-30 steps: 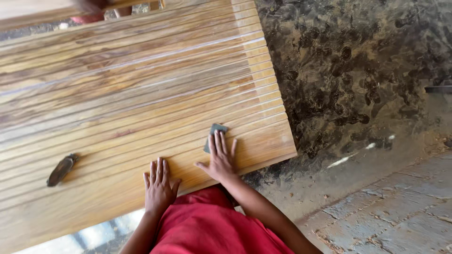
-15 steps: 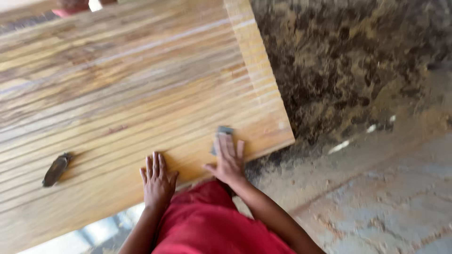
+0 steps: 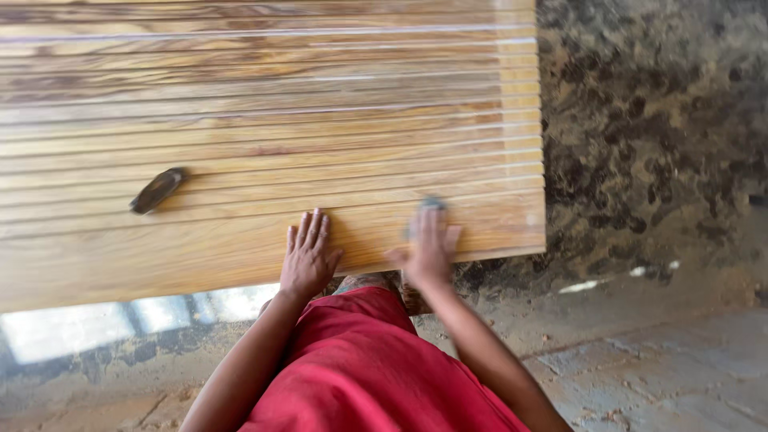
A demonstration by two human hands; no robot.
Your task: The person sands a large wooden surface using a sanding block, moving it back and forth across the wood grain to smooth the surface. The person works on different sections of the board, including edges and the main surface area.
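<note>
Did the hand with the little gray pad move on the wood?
Yes. The right hand slid its gray sanding pad left along the grooved wooden panel, away from the panel's right end and closer to the left hand.

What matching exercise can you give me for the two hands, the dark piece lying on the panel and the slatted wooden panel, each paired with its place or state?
Column one:
1. left hand
2. right hand
3. small dark piece
4. slatted wooden panel

Column two:
A. lies alone on the slats, to the left of both hands
B. pressed flat on a small grey sanding pad, blurred
C. resting flat on bare wood, fingers spread
D. fills the upper frame, its right edge against mottled ground

Pairs: 1-C, 2-B, 3-A, 4-D
</note>
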